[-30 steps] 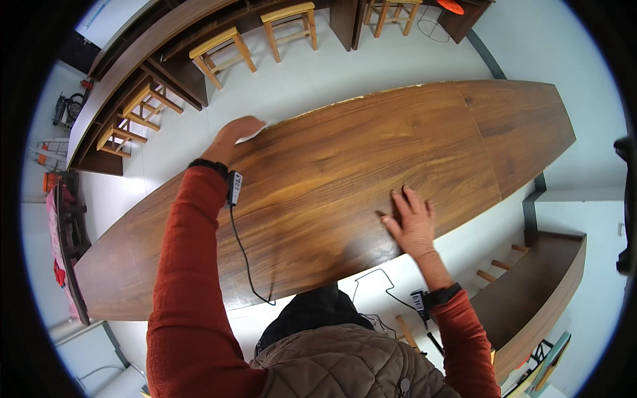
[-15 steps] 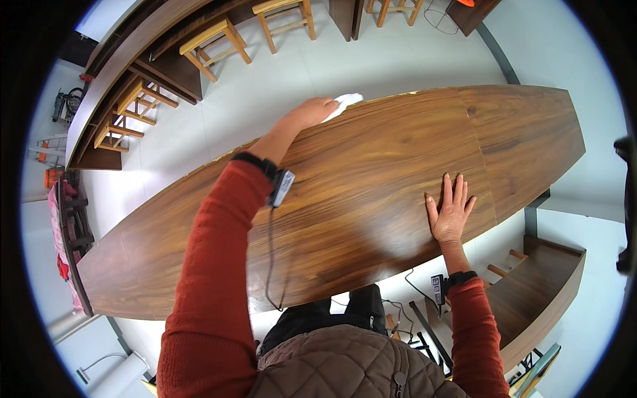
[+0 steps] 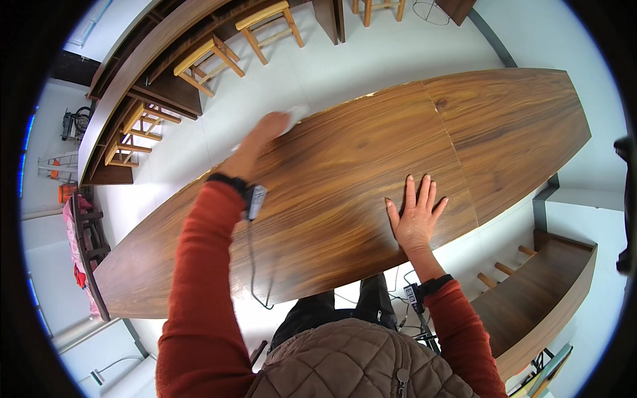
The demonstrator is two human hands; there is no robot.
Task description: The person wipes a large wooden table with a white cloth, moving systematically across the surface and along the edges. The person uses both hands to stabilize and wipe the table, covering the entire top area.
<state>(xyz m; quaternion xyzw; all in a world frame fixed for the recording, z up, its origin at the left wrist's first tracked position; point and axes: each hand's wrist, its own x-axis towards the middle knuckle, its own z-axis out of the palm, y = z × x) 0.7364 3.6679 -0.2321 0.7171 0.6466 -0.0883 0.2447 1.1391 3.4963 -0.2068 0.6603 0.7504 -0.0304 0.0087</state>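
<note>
A long wooden-patterned tabletop (image 3: pixel 345 179), dark brown with pointed-oval ends, stretches across in front of me. At its far edge my left hand (image 3: pixel 264 131) is closed on a white cloth (image 3: pixel 298 117). Both are smeared by motion, and the cloth lies along the rim. Flat on the near part of the tabletop rests my right hand (image 3: pixel 415 220), fingers spread and holding nothing. It is left of a seam (image 3: pixel 456 152) that crosses the board. Pale chipped spots show along the far edge.
Curved dark counters with wooden stools (image 3: pixel 211 63) stand beyond the table. At right is a brown wooden cabinet-like piece (image 3: pixel 531 298) with short pegs. A cable (image 3: pixel 252 265) hangs from my left wrist device; more cables lie below the near edge.
The whole view has shifted and turned somewhat. My left hand, with the cloth, has moved slightly left along the far edge. My right hand stays flat on the tabletop.
</note>
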